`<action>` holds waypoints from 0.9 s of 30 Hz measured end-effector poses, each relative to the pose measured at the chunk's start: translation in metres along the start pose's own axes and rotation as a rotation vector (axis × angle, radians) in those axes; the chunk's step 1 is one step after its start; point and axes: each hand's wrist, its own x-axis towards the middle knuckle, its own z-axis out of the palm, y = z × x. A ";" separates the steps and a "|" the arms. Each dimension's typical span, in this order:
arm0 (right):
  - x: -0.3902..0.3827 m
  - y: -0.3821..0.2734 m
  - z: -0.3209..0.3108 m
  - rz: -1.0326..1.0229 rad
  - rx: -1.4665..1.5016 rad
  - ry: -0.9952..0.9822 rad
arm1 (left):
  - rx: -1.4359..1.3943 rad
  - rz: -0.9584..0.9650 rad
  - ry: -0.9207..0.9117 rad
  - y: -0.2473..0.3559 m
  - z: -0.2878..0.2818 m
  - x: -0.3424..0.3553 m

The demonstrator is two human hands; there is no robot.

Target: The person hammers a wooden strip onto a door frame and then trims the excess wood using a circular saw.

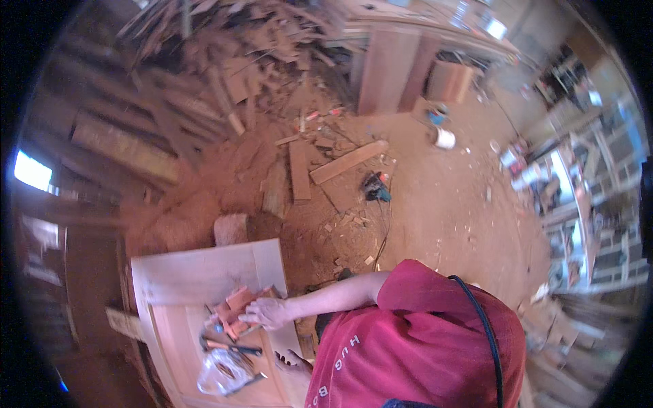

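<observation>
My right hand [269, 313] reaches over a pale wooden panel [204, 272], its fingers closed against a small cluster of reddish wooden blocks [238, 299]. Some fingertips are blurred. Below it, beside the panel's near edge, my left hand [294, 364] is partly in shadow. Its fingers are apart and hold nothing. Next to the blocks lies a dark-handled tool [241, 349], probably a hammer. A clear plastic bag [221, 372] with something brownish inside rests close by on the panel.
Sawdust and wood scraps cover the floor. Beyond the panel are loose boards [350, 161] and a corded power tool [376, 187]. Offcuts are heaped [252, 68] at the back left. A workbench [398, 68] stands at the far side, with a white bucket [444, 139] near it.
</observation>
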 end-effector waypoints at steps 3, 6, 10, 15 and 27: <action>-0.016 0.010 -0.005 -0.012 0.082 0.057 | -0.074 0.308 0.212 0.065 -0.020 0.071; -0.060 0.023 -0.016 -0.019 0.077 0.180 | -0.047 0.550 0.353 0.181 -0.068 0.123; -0.139 0.049 -0.060 0.074 0.029 0.213 | 0.286 0.588 0.347 0.206 -0.055 0.148; -0.333 0.100 -0.121 0.393 -0.085 0.177 | 0.206 0.539 0.305 0.198 0.018 0.132; -0.786 -0.037 -0.036 1.529 -0.011 0.638 | 0.280 1.089 -1.135 0.408 0.225 -0.078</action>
